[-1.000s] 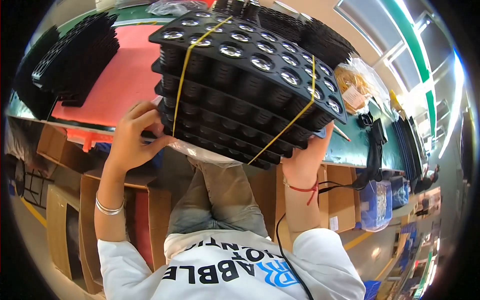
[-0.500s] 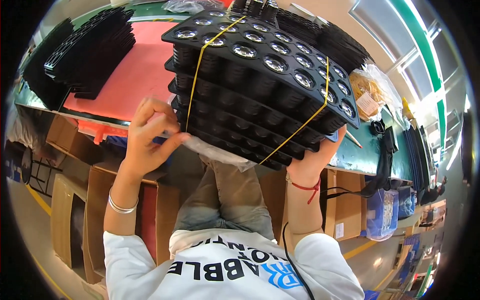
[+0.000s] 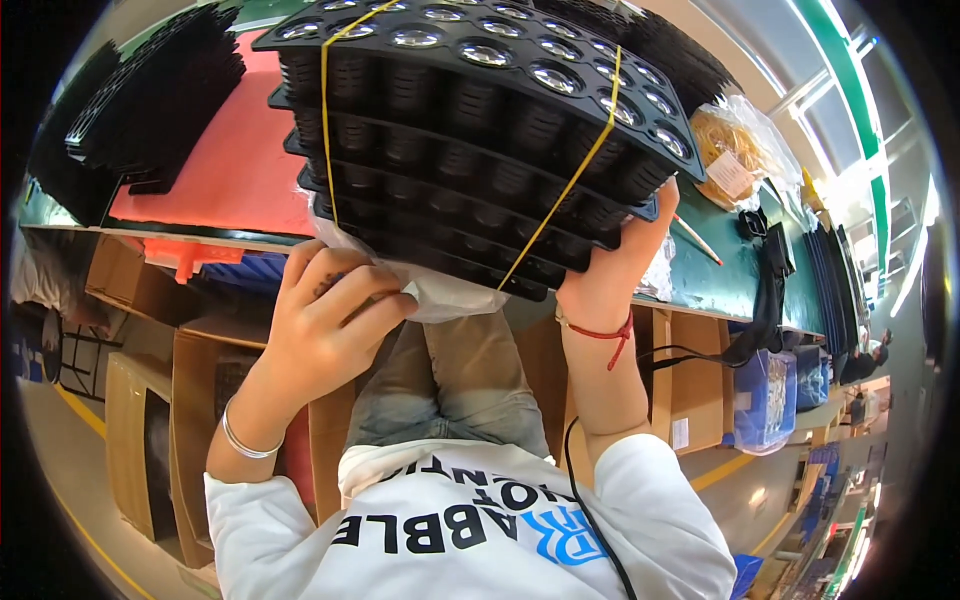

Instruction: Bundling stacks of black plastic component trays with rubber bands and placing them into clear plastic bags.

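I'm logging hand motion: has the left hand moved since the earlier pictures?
Yes: judged against the pink mat, the left hand has shifted rightward and lower in the picture.

We count one left hand (image 3: 335,315) and one right hand (image 3: 622,245), one bound stack of black trays (image 3: 470,185) with over a dozen shiny round pieces (image 3: 486,52) on top, two yellow bands (image 3: 327,120) around it, one red cord bracelet (image 3: 600,330), one pink mat (image 3: 220,150) and two blue bins (image 3: 765,405).
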{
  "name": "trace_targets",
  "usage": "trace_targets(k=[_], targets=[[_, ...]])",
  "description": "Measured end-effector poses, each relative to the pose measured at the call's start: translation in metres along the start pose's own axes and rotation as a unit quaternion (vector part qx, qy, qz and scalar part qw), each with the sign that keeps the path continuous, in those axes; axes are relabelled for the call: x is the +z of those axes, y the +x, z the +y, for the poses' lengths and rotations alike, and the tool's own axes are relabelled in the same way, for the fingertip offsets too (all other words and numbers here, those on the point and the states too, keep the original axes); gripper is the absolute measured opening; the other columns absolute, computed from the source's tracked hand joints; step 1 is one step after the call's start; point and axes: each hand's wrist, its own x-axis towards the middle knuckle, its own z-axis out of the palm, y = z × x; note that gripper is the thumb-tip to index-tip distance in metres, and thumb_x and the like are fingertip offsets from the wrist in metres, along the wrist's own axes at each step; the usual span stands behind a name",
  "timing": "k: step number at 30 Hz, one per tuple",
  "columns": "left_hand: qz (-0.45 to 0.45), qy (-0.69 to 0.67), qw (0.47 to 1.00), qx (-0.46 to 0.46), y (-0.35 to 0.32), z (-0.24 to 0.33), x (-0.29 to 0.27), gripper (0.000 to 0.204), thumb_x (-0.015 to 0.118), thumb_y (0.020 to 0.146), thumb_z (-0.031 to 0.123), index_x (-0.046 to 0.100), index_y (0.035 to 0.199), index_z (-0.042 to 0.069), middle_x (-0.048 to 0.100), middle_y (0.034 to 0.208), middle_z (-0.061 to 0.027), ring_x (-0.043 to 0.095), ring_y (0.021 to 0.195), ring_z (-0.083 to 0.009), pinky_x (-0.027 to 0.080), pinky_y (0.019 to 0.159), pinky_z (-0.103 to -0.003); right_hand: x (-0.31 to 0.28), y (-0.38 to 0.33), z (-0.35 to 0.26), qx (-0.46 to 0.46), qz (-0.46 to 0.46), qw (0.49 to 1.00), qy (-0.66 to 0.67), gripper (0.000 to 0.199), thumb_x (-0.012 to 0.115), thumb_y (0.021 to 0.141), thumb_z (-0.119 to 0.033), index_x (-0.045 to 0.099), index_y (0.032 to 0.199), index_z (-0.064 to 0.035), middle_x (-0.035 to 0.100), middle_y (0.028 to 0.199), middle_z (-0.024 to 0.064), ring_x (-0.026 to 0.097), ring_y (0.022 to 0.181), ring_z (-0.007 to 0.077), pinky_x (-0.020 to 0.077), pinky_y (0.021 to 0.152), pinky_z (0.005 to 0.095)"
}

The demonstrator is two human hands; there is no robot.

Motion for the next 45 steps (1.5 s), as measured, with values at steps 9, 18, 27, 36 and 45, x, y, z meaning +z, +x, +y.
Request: trace_targets(k=[9,18,27,36,45], targets=[[-0.123,0.104,0.970,-0.183,0.010,0.052,0.012,0.031,0.066,0.059,0.013,0.058,0.088,0.007,0.056,0.084,-0.0044,0.052,0.081,-0.0213,0.037,0.073,-0.035,-0.009,-0.004,0.002,-0.043,-0.010,0.989,-0.142,0.050,0.049,0.088,-0.007,0.026,0.132,-0.0108,0.044,0.126,0.0098,0.051,0.109,0.0210,0.0455,0.092,0.0368],[0.008,0.018,0.992,-0.123,0.028,0.060,0.030,0.018,0.067,0.062,0.008,0.059,0.077,0.009,0.055,0.080,-0.0029,0.051,0.076,-0.0236,0.037,0.069,-0.036,-0.011,0.007,-0.001,-0.020,-0.104,0.992,-0.064,0.045,0.047,0.088,-0.007,0.029,0.129,-0.0100,0.044,0.125,0.0069,0.047,0.113,0.0182,0.0413,0.095,0.0351],[0.039,0.005,0.994,-0.098,0.040,0.067,0.049,0.016,0.064,0.058,0.009,0.061,0.073,0.010,0.052,0.079,0.0000,0.049,0.073,-0.0200,0.037,0.067,-0.034,0.014,0.016,-0.017,0.099,-0.051,0.988,-0.111,0.046,0.028,0.094,-0.044,0.049,0.115,-0.0075,0.059,0.106,0.0051,0.060,0.092,0.0141,0.0473,0.083,0.0282],[0.070,-0.107,0.979,-0.156,0.044,0.083,0.060,0.017,0.070,0.061,0.008,0.060,0.073,0.012,0.051,0.081,0.0005,0.049,0.075,-0.0221,0.033,0.068,-0.036,0.005,0.027,-0.013,0.190,-0.066,0.979,-0.027,0.052,0.026,0.092,-0.049,0.046,0.122,-0.0111,0.057,0.113,0.0041,0.057,0.100,0.0152,0.0446,0.088,0.0294],[-0.024,0.060,0.987,-0.144,0.044,0.096,0.062,0.010,0.065,0.067,0.015,0.062,0.073,0.007,0.053,0.082,-0.0042,0.051,0.079,-0.0224,0.036,0.070,-0.036,0.000,0.024,-0.012,0.204,0.004,0.979,-0.011,0.047,0.035,0.091,-0.044,0.051,0.112,-0.0051,0.059,0.104,0.0064,0.058,0.092,0.0156,0.0455,0.084,0.0293]])
